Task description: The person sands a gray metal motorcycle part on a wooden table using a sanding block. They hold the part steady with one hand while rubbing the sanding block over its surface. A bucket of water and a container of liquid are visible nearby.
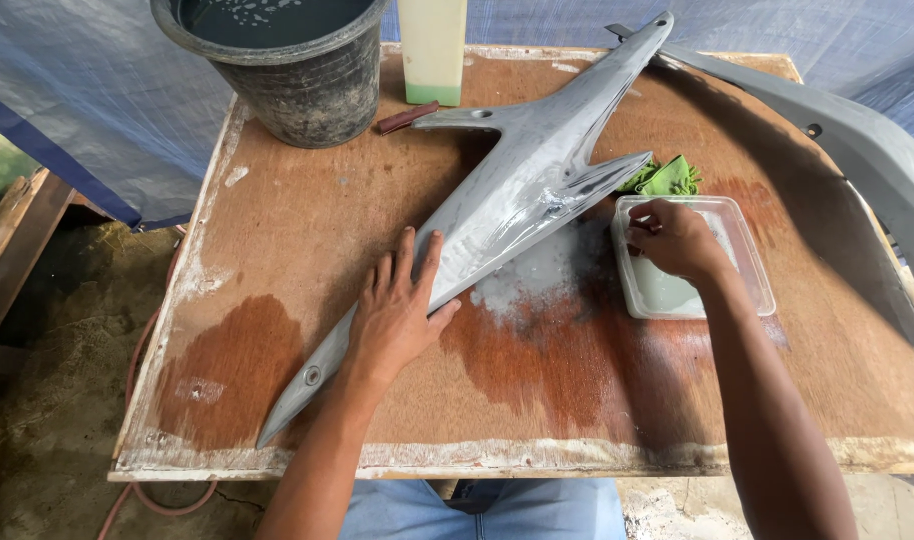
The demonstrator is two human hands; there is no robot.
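A long grey pointed panel (522,185), wet and dull, lies diagonally across the brown wooden table (277,240). My left hand (397,310) lies flat on its lower part with fingers spread, pressing it down. My right hand (677,240) reaches into a clear square plastic tub (752,270) holding cloudy water, fingers curled down inside it; whether they pinch something is hidden. A green cloth (669,178) lies bunched just behind the tub, beside the panel's side fin.
A black bucket (297,75) of water stands at the table's back left. A pale bottle (433,50) and a small brown piece (407,118) sit behind the panel. Another grey curved panel (867,150) runs along the right edge. Wet patches and white residue (537,275) mark the board.
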